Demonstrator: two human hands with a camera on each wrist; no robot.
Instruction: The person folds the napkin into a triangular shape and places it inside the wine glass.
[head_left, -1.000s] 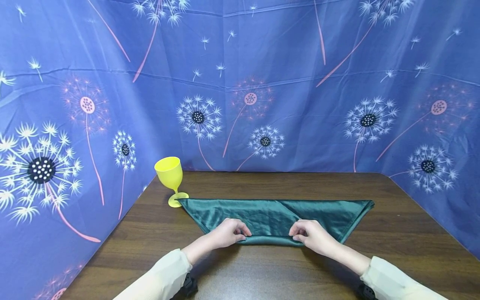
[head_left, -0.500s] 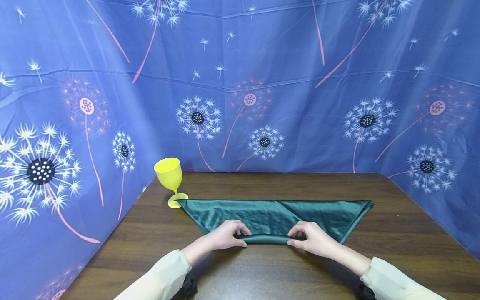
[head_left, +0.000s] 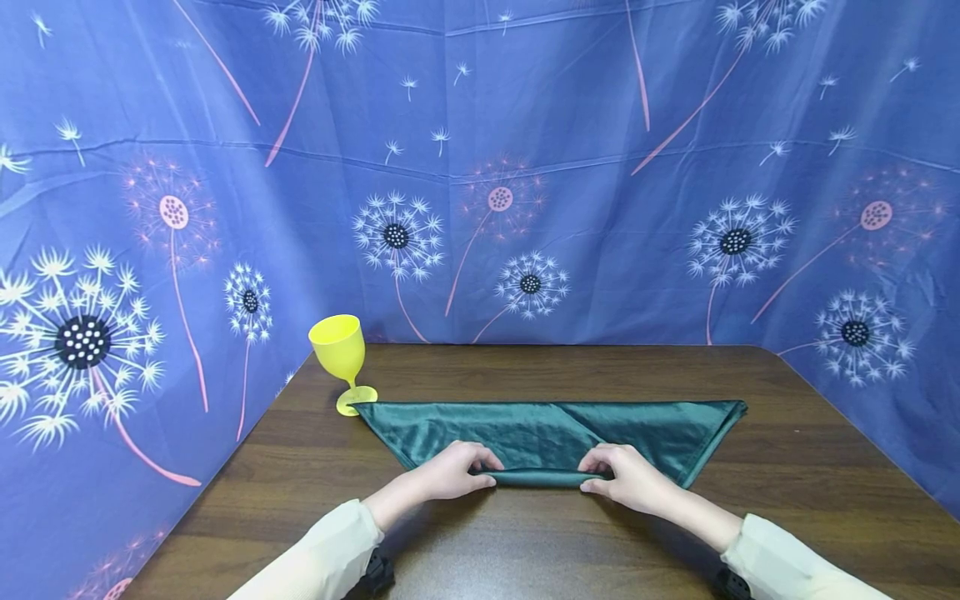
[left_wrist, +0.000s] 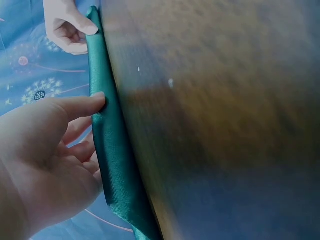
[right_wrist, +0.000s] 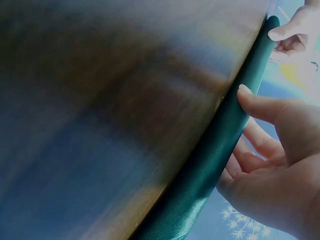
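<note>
A dark green satin cloth (head_left: 517, 433) lies on the table, its long straight edge at the back and its near edge rolled into a narrow tube. My left hand (head_left: 457, 468) grips the left part of that rolled edge, thumb in front and curled fingers behind. On the right part, my right hand (head_left: 626, 475) holds the roll the same way. In the left wrist view the left thumb presses on the green roll (left_wrist: 111, 145). The right wrist view shows the right thumb on the roll (right_wrist: 220, 145), with the fingers behind it.
A yellow goblet (head_left: 341, 354) stands upright at the back left, its foot at the cloth's left corner. The brown wooden table (head_left: 555, 542) is bordered by a blue dandelion-print curtain (head_left: 600, 250) at the back and both sides.
Both thumbs have come forward and down to the front of the rolled edge, which now looks thicker between the hands. The goblet stays in place.
</note>
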